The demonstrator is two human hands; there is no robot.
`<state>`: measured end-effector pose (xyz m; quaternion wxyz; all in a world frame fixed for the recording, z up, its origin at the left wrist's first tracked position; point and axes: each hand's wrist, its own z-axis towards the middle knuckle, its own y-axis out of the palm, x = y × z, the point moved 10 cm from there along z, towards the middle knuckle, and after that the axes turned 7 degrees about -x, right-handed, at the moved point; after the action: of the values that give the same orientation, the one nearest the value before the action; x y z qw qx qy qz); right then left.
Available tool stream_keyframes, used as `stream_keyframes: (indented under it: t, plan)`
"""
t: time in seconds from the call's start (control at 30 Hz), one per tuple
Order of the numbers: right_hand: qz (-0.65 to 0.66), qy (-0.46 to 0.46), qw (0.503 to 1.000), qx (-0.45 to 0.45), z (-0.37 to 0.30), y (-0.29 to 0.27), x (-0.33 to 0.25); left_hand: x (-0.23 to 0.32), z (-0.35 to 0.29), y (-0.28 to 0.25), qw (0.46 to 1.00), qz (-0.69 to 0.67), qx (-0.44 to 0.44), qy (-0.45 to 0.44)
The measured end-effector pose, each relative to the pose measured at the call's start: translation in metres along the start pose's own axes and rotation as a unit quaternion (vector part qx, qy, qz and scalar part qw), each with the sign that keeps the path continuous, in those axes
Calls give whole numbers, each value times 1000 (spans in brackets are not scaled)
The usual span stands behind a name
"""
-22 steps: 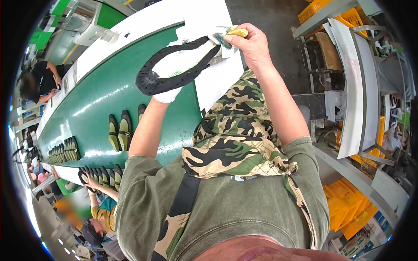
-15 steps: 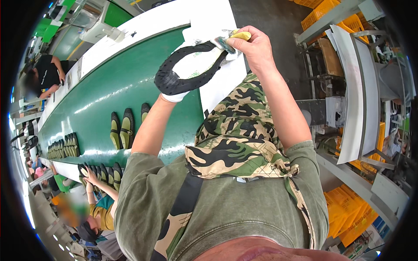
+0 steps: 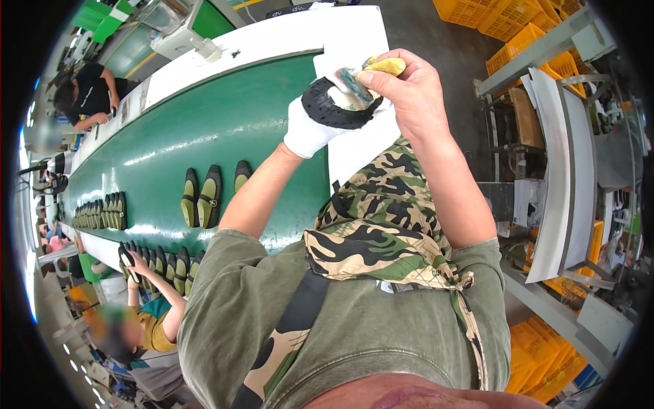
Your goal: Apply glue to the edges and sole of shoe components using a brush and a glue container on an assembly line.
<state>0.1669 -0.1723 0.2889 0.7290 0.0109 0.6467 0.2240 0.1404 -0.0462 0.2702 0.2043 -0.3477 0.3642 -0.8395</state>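
In my white-gloved left hand [image 3: 306,133] is a black shoe [image 3: 324,109], its pale underside facing up between black edges. The fingers are wrapped round it from below and partly hidden by it. My bare right hand [image 3: 413,85] pinches the yellow handle of a brush [image 3: 389,66]. The brush's stained head lies over the pale underside and seems to touch it. Both hands are above the white end of the worktable [image 3: 364,153].
A long green work surface [image 3: 272,109] stretches left, bearing several green-and-black shoes [image 3: 210,198]. Two other people work along it, one at the far left [image 3: 92,92], one at the lower left [image 3: 160,320]. Metal racks [image 3: 569,170] and yellow crates [image 3: 538,51] stand right.
The shoe has turned and tilted, so it looks shorter and less of its underside shows. The brush has moved over the underside. Both hands appear slightly farther right in the view.
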Motion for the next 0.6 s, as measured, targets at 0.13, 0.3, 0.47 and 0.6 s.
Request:
stream_keyframes:
  t: [0.13,0.3,0.47,0.6]
  plan:
    - [1,-54,999,-7,9,14,-20,-48,-18,17,954,-256,-35,-154]
    - [4,-92,995,-32,32,8,-24,-32,-18,23,845,-482,-148,-177]
    - [-13,-120,993,-5,48,-3,-19,-37,-38,43,758,-590,-170,-218]
    - [-71,-123,990,-12,51,-18,-10,-41,-48,51,714,-633,-190,-230]
